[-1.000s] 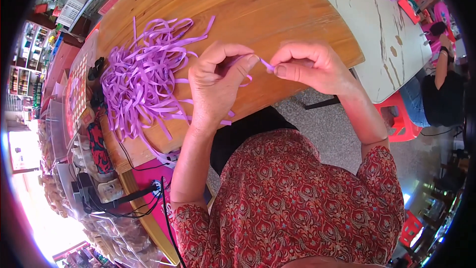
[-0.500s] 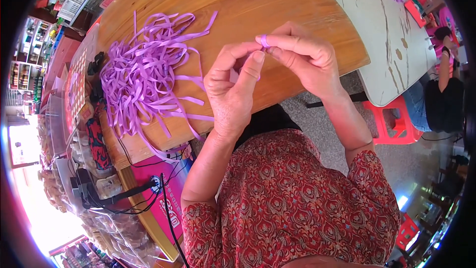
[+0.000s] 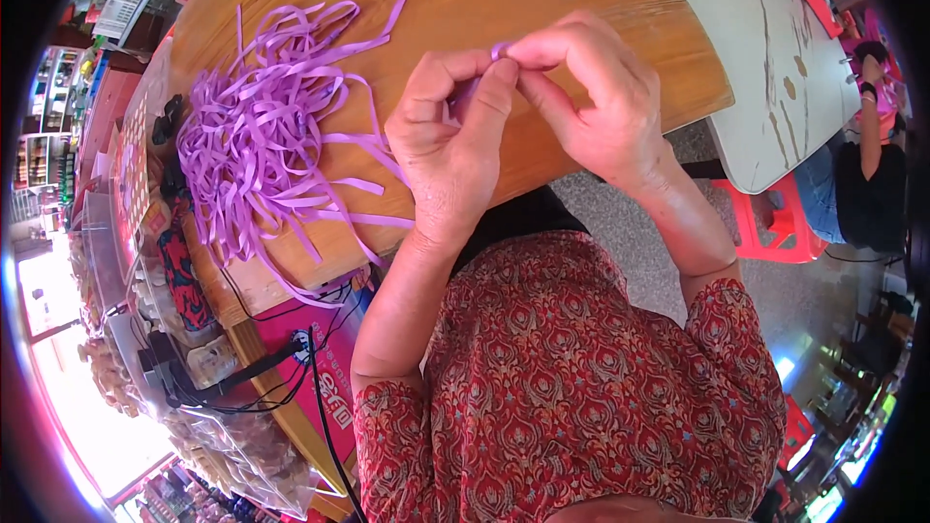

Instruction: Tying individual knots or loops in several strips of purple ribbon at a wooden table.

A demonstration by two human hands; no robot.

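Above the wooden table's near edge, both my hands meet at a small loop of purple ribbon [image 3: 500, 50]. My left hand [image 3: 448, 136] pinches the ribbon between thumb and forefinger, and more of it shows inside the curled fingers. The thumb and forefinger of my right hand [image 3: 605, 102] close on the loop from the other side; how much they hold is hard to see. A tangled pile of purple ribbons [image 3: 266, 136] lies to the left, with several loose ends reaching toward my left wrist.
The wooden table [image 3: 465, 0] has a curved right edge. Beyond it stands a white marbled table [image 3: 775, 87], with a red stool [image 3: 775, 223] below and a seated person [image 3: 867, 174] beside it. Black cables [image 3: 262, 397] and plastic bags [image 3: 242, 460] crowd the lower left.
The purple band that lay around my right forefinger is now a small loop between the fingertips of both hands. The whole scene has shifted slightly in view.
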